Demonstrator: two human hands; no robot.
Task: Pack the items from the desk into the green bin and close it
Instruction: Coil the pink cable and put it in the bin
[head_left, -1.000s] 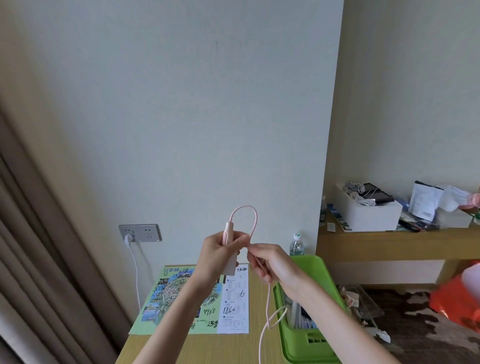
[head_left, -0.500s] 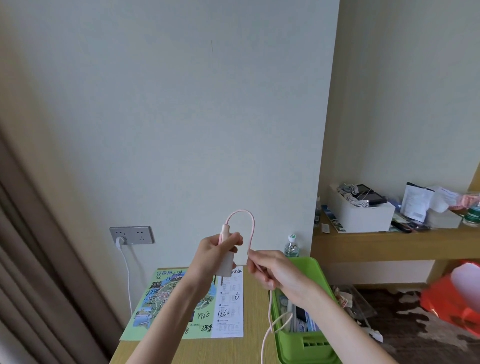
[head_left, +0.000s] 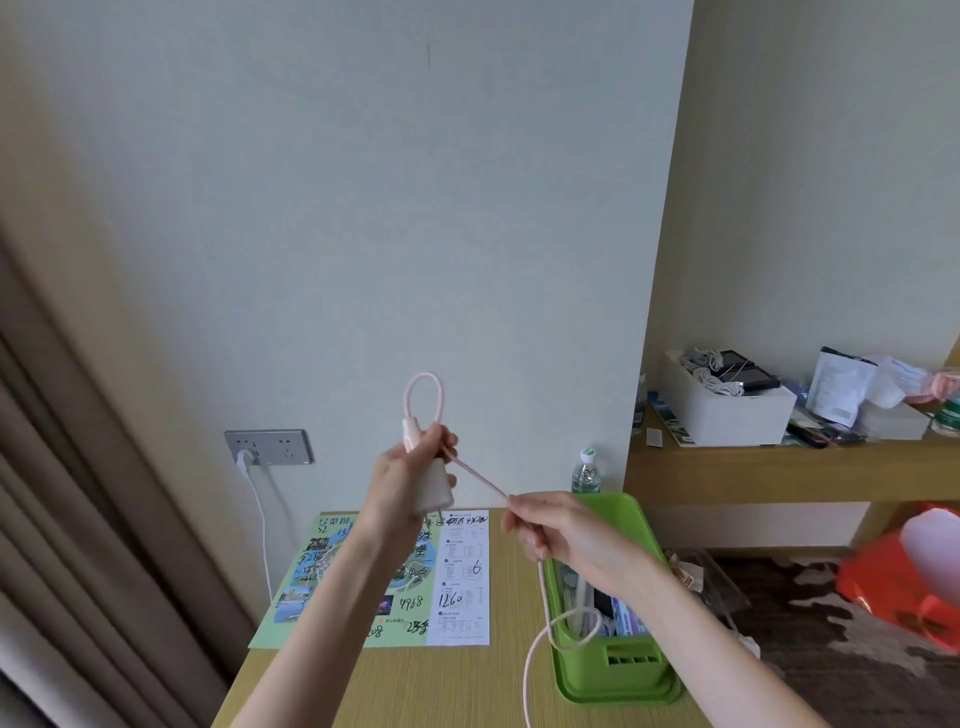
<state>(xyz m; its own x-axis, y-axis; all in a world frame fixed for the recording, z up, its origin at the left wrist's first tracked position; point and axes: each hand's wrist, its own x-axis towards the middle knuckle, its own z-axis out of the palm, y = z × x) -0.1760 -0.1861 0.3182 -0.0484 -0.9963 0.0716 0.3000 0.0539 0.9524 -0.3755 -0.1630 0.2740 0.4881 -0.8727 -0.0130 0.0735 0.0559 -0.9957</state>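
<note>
My left hand (head_left: 402, 475) grips a pale pink charger plug (head_left: 434, 488), held up above the desk with its prongs pointing down. A pink cable (head_left: 423, 397) loops up from the plug's top and back down behind my fingers. My right hand (head_left: 553, 530) pinches that cable, drawn taut between both hands; the rest of the cable hangs down in a loop in front of the green bin (head_left: 618, 680). The bin stands open at the desk's right edge with several items inside.
A green map leaflet (head_left: 311, 582) with handwriting lies on the wooden desk (head_left: 467, 686). A water bottle (head_left: 586, 473) stands behind the bin. A wall socket (head_left: 270, 447) holds a white plug. A shelf on the right carries a white box (head_left: 727, 410) and clutter. A curtain hangs at left.
My right hand has moved right and down away from my left hand, pulling the pink cable taut between them. The loop above the plug has become narrower.
</note>
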